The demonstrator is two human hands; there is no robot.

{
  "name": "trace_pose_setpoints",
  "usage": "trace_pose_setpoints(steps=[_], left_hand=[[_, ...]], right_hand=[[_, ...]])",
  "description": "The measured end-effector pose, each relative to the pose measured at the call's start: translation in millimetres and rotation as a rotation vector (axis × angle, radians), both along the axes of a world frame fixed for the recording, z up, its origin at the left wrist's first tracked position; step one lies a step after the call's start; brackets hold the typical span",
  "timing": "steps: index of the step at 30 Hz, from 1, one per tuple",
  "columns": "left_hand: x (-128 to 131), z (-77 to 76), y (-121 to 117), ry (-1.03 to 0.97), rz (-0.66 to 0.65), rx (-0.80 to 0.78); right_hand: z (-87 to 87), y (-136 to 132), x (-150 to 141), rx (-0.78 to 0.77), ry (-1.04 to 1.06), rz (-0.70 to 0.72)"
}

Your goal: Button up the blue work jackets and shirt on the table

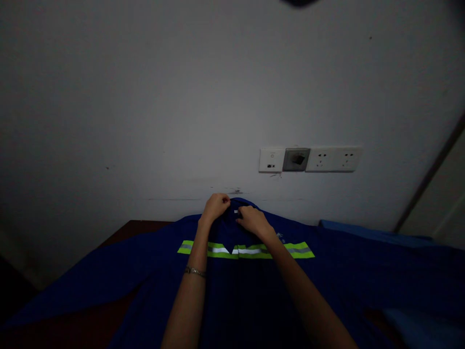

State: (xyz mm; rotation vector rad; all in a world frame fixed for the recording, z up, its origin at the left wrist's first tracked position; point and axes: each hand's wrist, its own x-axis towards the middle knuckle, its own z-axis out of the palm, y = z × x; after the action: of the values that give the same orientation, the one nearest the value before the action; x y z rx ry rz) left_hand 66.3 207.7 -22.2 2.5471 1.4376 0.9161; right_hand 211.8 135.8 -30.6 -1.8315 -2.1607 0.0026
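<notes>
A dark blue work jacket [225, 286] lies spread front side up, its sleeves stretched out to both sides. Across its chest runs a yellow-green and silver reflective strip [254, 251]. My left hand [217, 206] is closed at the left side of the jacket's collar, fingers curled in a pinch on its edge. At the collar's right side is my right hand [252, 218], its thumb and fingers bent around the cloth near a small white label [236, 211]. The fingertips of both hands are partly hidden.
The jacket rests on a dark reddish-brown table [140, 226] against a pale wall [163, 111]. A row of wall sockets [319, 160] sits above and to the right of the collar. Lighter blue cloth [378, 233] lies behind the right sleeve.
</notes>
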Motion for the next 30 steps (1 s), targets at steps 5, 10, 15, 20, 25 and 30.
trace_pose_setpoints(steps=[5,10,15,20,25,30], left_hand=[[1.0,2.0,-2.9,0.019,-0.014,-0.003],[-0.4,1.6,-1.5,0.023,-0.064,0.021],[-2.4,1.6,1.7,0.030,-0.165,0.027],[-2.1,2.6,0.8,0.033,-0.173,0.015],[-1.3,2.5,-0.8,0.028,-0.152,-0.004],[-1.6,0.9,0.9,0.010,-0.144,-0.003]], right_hand=[[6.8,1.6,18.5,0.083,-0.018,-0.134],[-7.2,18.0,38.5,0.165,0.044,-0.073],[-27.2,37.4,64.7,0.237,0.192,0.047],[-35.5,49.8,79.4,0.283,0.337,0.114],[-30.8,47.4,75.9,0.358,0.339,0.115],[-26.0,40.2,69.5,0.387,0.278,0.058]])
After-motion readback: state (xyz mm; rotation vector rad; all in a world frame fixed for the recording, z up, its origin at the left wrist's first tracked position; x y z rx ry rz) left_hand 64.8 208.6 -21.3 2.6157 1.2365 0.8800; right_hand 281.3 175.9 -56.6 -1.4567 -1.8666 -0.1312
